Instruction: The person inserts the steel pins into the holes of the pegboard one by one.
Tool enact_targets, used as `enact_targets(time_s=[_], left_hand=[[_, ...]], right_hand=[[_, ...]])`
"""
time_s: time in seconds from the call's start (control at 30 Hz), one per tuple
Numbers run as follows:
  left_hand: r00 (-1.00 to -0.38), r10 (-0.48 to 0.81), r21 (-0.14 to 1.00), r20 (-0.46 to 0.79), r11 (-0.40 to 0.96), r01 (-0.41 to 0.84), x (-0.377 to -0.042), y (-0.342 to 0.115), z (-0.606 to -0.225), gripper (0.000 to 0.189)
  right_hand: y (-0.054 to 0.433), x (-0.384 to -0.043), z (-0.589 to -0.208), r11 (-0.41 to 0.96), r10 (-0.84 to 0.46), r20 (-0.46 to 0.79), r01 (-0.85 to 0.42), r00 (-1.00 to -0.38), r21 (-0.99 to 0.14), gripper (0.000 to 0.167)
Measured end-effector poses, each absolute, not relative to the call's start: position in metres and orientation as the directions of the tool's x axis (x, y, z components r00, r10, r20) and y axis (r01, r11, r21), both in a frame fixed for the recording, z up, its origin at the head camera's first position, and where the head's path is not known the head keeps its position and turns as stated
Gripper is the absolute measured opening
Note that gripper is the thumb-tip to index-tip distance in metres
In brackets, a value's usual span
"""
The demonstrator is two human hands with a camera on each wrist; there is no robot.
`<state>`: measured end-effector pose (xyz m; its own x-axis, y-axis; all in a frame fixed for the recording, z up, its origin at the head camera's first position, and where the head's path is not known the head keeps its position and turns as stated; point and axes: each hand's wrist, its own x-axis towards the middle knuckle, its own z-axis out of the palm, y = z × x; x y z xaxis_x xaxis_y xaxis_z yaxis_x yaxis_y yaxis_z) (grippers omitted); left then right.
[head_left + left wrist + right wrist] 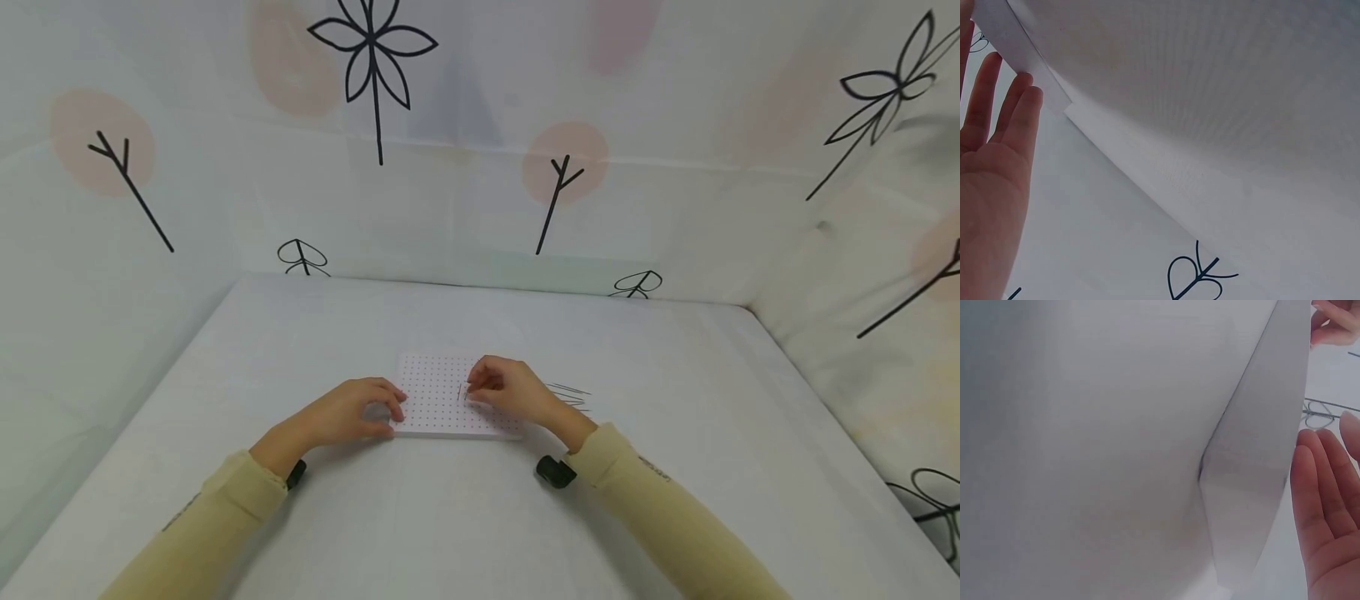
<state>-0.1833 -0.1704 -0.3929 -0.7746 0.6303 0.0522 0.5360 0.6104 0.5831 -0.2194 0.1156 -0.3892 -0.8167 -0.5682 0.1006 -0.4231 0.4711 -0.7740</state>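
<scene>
The dotted white board (pixel 431 404) lies flat on the white table (pixel 420 525), in front of the person, and serves as the reference for all positions. Left hand (pixel 348 412): at the board's left edge, fingers spread and loosely bent, fingertips touching the side wall. Right hand (pixel 517 392): over the board's right half, fingers curled, thumb and forefinger close together. From here I cannot tell whether these pinch anything. A thin rod (pixel 459 392) shows against the board's dotted face, just left of the right fingertips; its seating cannot be made out. Loose dark rods (pixel 572 397) lie on the table just right of the board, roughly side by side. Both sleeves, pale yellow, extend from the board's near side.
</scene>
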Motion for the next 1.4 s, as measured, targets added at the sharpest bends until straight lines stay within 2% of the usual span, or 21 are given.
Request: enact_targets(time_s=[0.23, 1.07, 1.4], left_hand=[[-0.78, 0.624, 0.584, 0.044, 0.617, 0.527, -0.183, -0.17, -0.392, 0.016], [-0.793, 0.608, 0.588, 0.037, 0.629, 0.509, -0.181, -0.168, -0.39, 0.017], [-0.779, 0.625, 0.577, 0.055, 0.617, 0.535, -0.182, -0.169, -0.392, 0.017]], right_hand=[[0.127, -0.217, -0.391, 0.461, -0.569, 0.116, -0.433, -0.814, -0.775, 0.015], [0.164, -0.21, -0.392, 0.535, -0.482, 0.119, -0.399, -0.868, -0.744, 0.016], [0.178, -0.208, -0.39, 0.555, -0.462, 0.113, -0.386, -0.879, -0.736, 0.015]])
